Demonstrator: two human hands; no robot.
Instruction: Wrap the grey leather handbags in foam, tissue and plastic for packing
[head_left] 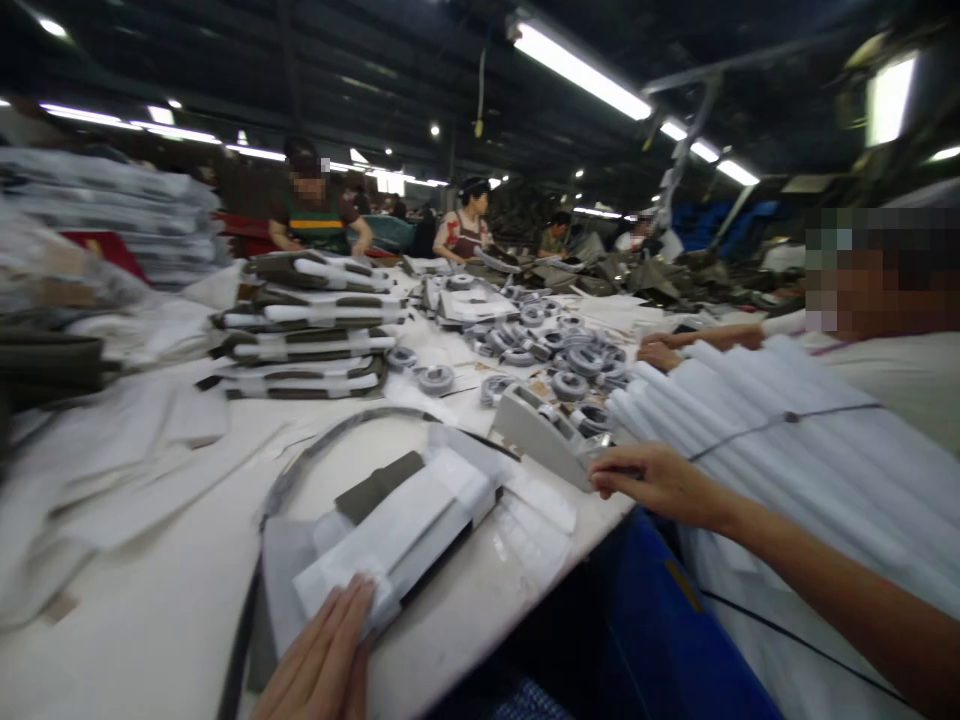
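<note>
My left hand [326,655] lies with its fingers flat on the near end of a white-wrapped bundle [405,530]. Dark fabric [380,487] shows beside the wrapping, and a long dark strap [311,445] curves round the bundle on the table. Farther right, my right hand [649,483] is closed at the end of a grey tape dispenser [544,435], its fingers pinched by the dispenser's front. Whether it holds a piece of tape there is too small to make out.
Stacked wrapped bundles [307,345] stand behind the strap. Coiled grey straps [570,360] lie mid-table. White rolls [780,430] and a blue bin [667,620] are at the right. A person [885,300] reaches over the rolls; other people work across the table.
</note>
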